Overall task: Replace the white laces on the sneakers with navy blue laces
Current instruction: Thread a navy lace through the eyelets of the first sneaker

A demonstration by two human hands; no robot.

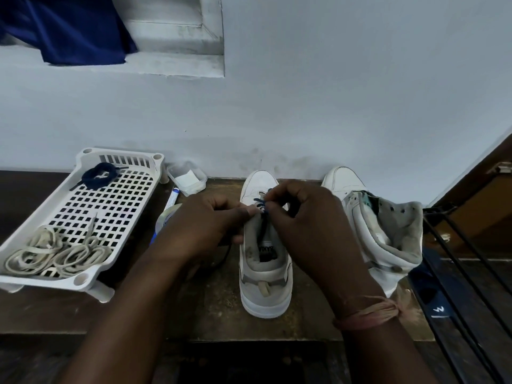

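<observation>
A white sneaker stands heel toward me in the middle of the wooden surface. A navy blue lace runs through its eyelets near the toe. My left hand and my right hand both pinch this lace over the tongue. The second white sneaker stands to the right without a lace, its tongue flopped open. A white perforated tray at the left holds a coiled navy lace at its far end and the removed white laces at its near end.
Behind my left hand are a small clear plastic box, a white tube and a roll of tape. A pale wall rises right behind the shoes. Black metal rods and a dark blue item lie at the right.
</observation>
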